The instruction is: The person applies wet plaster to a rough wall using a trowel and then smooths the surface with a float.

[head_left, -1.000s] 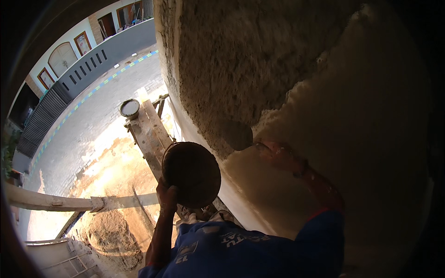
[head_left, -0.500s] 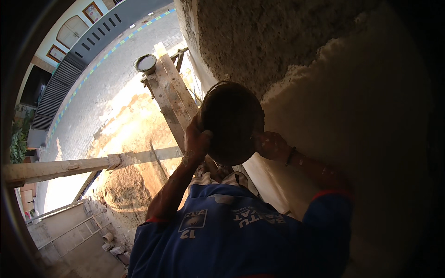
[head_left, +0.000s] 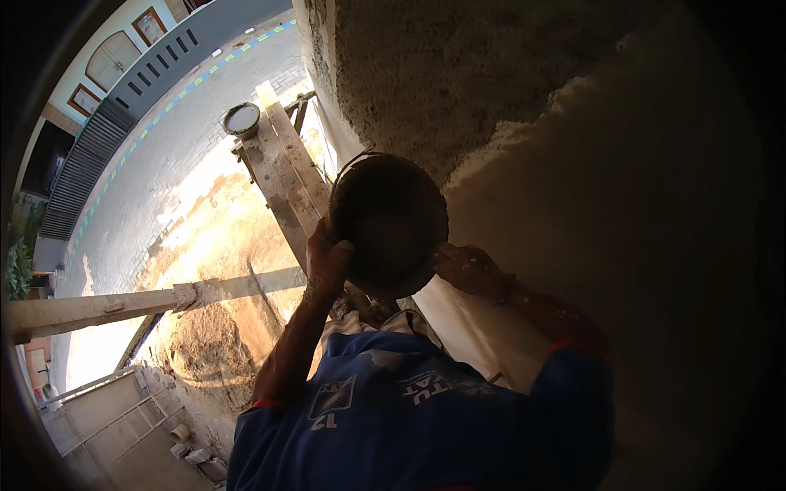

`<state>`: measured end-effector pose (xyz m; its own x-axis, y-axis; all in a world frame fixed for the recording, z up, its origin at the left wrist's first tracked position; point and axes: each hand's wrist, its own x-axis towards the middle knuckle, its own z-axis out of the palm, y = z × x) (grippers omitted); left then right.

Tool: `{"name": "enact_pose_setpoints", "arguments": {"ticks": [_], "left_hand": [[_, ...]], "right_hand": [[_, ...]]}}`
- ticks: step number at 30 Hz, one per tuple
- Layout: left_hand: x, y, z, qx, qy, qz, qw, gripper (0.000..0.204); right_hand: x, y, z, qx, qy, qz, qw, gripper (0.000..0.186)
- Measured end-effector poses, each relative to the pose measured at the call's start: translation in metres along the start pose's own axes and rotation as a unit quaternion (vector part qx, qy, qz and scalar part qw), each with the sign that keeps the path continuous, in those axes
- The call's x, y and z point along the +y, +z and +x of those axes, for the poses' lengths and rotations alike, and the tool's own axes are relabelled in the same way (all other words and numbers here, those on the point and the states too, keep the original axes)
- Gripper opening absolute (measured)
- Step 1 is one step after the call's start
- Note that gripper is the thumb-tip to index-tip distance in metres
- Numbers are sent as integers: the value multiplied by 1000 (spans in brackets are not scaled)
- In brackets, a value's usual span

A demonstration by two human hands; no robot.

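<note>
A dark round bucket (head_left: 386,225) is held up in front of my body, its mouth turned toward me. What is inside it is too dark to make out; a thin handle curves along its far rim. My left hand (head_left: 329,260) grips the left side with the thumb over the rim. On the opposite side, my right hand (head_left: 468,270) holds the rim with closed fingers. Pale spatters mark both hands and forearms. To the right of the bucket rises a wall (head_left: 573,213), smooth below and rough above.
Scaffold planks (head_left: 282,168) run away from my feet, with another bucket (head_left: 241,120) of greyish contents at their far end. A wooden beam (head_left: 123,307) crosses on the left. Below lie a sand pile (head_left: 205,340) and a paved street (head_left: 155,180); a ladder (head_left: 131,421) is at lower left.
The bucket has tilted a little, so more of its inside shows. Both hands keep their hold on it. The whole view has shifted slightly, with the surroundings sliding left.
</note>
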<state>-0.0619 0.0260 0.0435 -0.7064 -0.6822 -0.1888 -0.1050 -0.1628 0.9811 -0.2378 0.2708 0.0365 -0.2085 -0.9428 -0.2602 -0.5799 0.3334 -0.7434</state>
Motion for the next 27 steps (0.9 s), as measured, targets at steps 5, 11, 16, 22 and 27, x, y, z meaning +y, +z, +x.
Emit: {"name": "enact_pose_setpoints", "arguments": {"ticks": [5,11,16,22,27], "left_hand": [[7,-5,4,5,11,15,1000,64],[-3,-28,6,45,-3,-21,999,54],[-22,-53,1,71,8,-76,995,56],[-52,-81,-6,136,-5,-5,991,58],[-66,-90,-16,157,-65,77,982,58]], "right_hand": [[-44,-36,-2,5,88,439,894,35],[-118,-80,0,89,64,-125,986,42],[-197,-138,9,-8,96,-97,991,48],[-142,-161,22,-4,165,31,986,46],[-94,-258,-35,326,246,-45,912,44]]}}
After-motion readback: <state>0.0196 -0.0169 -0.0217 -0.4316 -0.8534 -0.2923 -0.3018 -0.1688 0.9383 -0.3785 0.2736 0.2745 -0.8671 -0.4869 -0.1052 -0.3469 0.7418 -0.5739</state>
